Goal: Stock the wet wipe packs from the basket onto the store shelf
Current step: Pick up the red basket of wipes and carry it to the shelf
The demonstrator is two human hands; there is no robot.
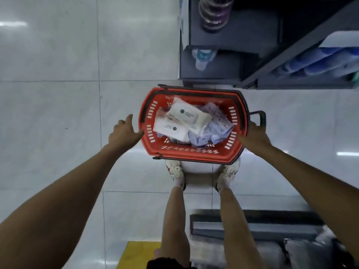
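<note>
Wet wipe packs (186,115) lie loose in the red basket (194,154), which is just ahead of my shoes (175,171), its near rim hiding the toes. I cannot tell whether it rests on the tiled floor. White packs lie on top at the left, and bluish patterned ones (217,124) are crumpled together at the right. They look like soft film pouches, light but squashy and probably slick, so I would take one flat across its broad faces rather than pinch a corner or the seal. Each white pack carries a dark round dot and a line of small grey print, too blurred to read. My left hand (124,133) is spread open at the basket's left rim, thumb just about touching it, holding nothing. My right hand (254,133) is against the right rim beside the black handle (260,117), and whether its fingers curl round anything is hidden. The dark store shelf (287,57) stands beyond the basket.
</note>
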